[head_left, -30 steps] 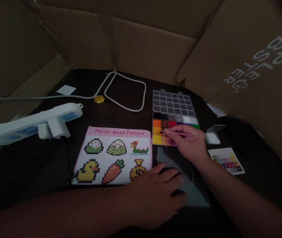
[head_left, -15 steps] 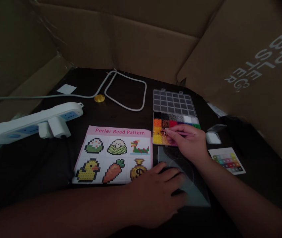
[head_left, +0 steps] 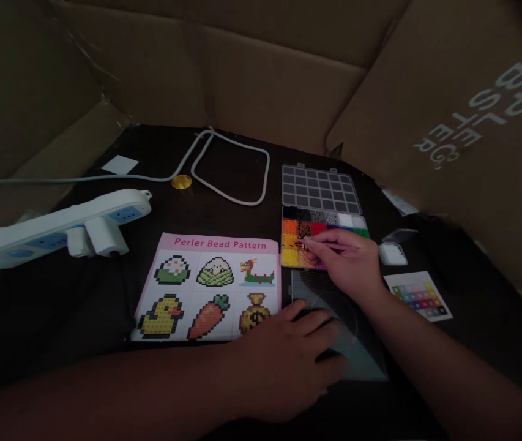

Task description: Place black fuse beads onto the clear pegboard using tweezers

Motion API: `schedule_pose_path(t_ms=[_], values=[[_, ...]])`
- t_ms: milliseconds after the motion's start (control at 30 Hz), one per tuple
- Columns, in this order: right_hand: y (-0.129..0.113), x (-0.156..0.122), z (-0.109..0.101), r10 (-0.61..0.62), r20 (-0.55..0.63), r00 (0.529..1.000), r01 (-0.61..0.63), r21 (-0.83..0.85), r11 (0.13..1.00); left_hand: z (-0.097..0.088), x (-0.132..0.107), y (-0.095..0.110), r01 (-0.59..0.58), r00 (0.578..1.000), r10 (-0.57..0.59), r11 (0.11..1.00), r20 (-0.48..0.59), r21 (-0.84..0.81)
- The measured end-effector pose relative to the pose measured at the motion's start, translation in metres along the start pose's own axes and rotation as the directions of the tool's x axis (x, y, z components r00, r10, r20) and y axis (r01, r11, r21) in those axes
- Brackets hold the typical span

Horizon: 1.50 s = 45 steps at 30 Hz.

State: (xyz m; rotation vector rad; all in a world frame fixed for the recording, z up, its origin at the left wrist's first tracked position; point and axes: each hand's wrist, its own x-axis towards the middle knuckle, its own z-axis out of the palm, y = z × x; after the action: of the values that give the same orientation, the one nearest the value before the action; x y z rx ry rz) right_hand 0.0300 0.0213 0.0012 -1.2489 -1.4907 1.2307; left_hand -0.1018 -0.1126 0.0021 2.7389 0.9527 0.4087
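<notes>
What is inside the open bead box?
Compartments of black, grey, white, orange, red, green and yellow beads show. The right hand, holding a thin tool, covers the near right compartments.

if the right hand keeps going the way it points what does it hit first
Probably the bead box: the right hand points left, its thin tool tip over the orange and yellow compartments. Beyond lies the pattern sheet. Whether the tip touches the beads is unclear.
</notes>
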Motion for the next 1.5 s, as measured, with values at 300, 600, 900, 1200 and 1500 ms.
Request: schedule_pose_path(t_ms=[300, 600, 900, 1200, 1500], values=[[-0.0002, 0.0001, -0.0015, 0.003, 0.002, 1.0, -0.003, 0.01, 1.0, -0.0028, 0.0007, 0.0, -0.001, 1.0, 0.001, 1.0, -0.008, -0.018], [-0.0005, -0.0002, -0.0002, 0.0, -0.002, 1.0, 0.0, 0.01, 1.0, -0.0019, 0.0005, 0.0001, 0.0, 1.0, -0.001, 1.0, -0.018, -0.008], [-0.0004, 0.0007, -0.0005, 0.007, -0.012, 1.0, -0.007, 0.01, 1.0, -0.0024, 0.0008, 0.0001, 0.0, 1.0, -0.001, 1.0, -0.014, -0.013], [-0.0006, -0.0008, 0.0009, -0.005, -0.012, 1.0, 0.005, 0.015, 1.0, -0.0004, 0.0008, 0.0004, 0.0, 1.0, 0.0, 1.0, 0.002, -0.015], [-0.0036, -0.0008, 0.0014, 0.013, -0.02, 1.0, -0.012, 0.051, 0.999, -0.002, 0.001, -0.0003, -0.002, 1.0, 0.003, 1.0, 0.022, -0.022]])
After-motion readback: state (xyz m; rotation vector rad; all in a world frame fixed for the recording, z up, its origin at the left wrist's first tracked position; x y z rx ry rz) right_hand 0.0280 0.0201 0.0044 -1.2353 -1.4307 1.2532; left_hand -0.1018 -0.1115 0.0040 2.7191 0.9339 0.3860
